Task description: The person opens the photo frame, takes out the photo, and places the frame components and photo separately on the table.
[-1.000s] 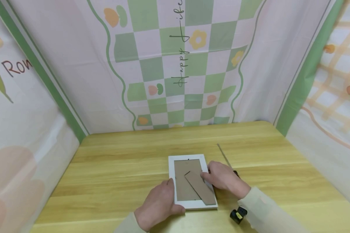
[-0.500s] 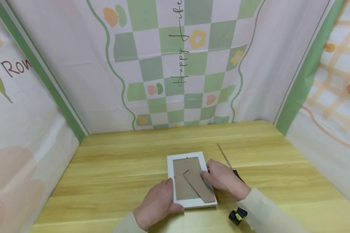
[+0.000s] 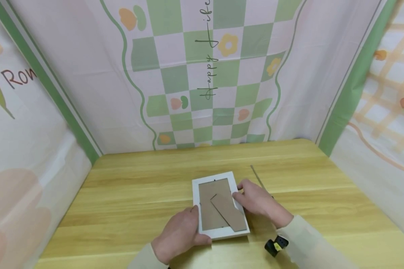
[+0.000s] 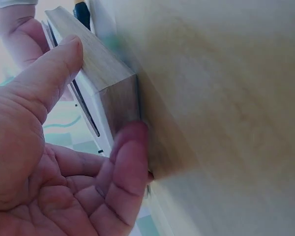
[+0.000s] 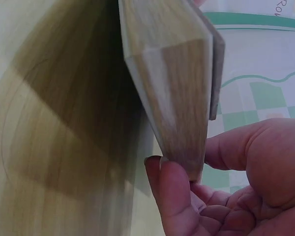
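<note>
A white photo frame (image 3: 196, 194) lies back side up between my hands, its brown backing board (image 3: 207, 220) and slanted easel leg (image 3: 230, 215) showing. My left hand (image 3: 180, 233) grips the near left corner, the thumb along the near edge and the fingers at the left side. On the right edge, my right hand (image 3: 257, 200) pinches the border, thumb on top. In the right wrist view, the fingertips (image 5: 174, 179) of that hand curl against the frame's wood-grained side (image 5: 179, 98), which stands off the table above a dark shadow.
Beyond my right hand, the thin metal shaft (image 3: 257, 176) of a tool lies on the wooden table (image 3: 138, 175); its handle is mostly hidden. A small black device (image 3: 272, 247) with a yellow mark is at the right wrist. Printed curtains (image 3: 175, 78) enclose the table.
The photo frame has shifted slightly away from me and turned a little counterclockwise, its right side rising with my right hand. That hand now covers the tool's dark handle more.
</note>
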### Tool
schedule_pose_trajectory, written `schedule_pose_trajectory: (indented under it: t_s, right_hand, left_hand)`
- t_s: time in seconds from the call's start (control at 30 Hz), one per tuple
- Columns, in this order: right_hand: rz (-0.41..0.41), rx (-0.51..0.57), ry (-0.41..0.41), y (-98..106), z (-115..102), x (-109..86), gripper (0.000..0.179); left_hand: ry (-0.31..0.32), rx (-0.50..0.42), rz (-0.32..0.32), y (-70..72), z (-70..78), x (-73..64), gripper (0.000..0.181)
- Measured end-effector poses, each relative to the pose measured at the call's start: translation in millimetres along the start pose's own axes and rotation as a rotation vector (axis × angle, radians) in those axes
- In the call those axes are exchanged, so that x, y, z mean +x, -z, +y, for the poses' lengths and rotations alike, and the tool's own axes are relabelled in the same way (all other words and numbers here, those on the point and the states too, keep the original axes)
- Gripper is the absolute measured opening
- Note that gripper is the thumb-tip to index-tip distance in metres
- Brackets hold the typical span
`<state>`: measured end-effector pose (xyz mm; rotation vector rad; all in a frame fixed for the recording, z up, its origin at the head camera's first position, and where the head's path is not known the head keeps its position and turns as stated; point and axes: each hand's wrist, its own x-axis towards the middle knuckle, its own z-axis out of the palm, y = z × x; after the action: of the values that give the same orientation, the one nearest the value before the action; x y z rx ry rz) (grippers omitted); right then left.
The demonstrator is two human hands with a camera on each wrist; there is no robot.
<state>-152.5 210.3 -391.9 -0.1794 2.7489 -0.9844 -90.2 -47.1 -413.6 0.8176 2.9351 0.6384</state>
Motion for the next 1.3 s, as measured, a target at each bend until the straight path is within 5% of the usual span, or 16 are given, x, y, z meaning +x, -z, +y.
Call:
schedule_pose_trajectory:
  t_s: [0.23,0.5,0.77,1.0,1.3]
  right_hand:
    - [-0.009,0.095,-0.027,0.3,-3.4,1.6,0.056]
    - [-0.004,0.147,-0.026,3.0,-12.6,2.6,0.063]
    - [-0.015,0.190,0.013,3.1,-25.9,-0.3,0.069]
    - [-0.012,0.221,0.040,-1.8,-33.6,0.2,0.076]
    - [0.008,0.257,0.059,-5.7,-39.4,0.8,0.080]
  left_hand:
    - [0.073,0.110,0.018,6.2,11.4,-0.6,0.076]
    - [-0.046,0.058,0.178,13.4,37.3,10.6,0.074]
    - [-0.058,0.006,0.250,15.6,58.3,23.6,0.067]
    - [-0.055,0.151,0.279,13.3,67.7,22.8,0.095]
    - [-0.070,0.397,0.342,7.9,70.3,17.4,0.104]
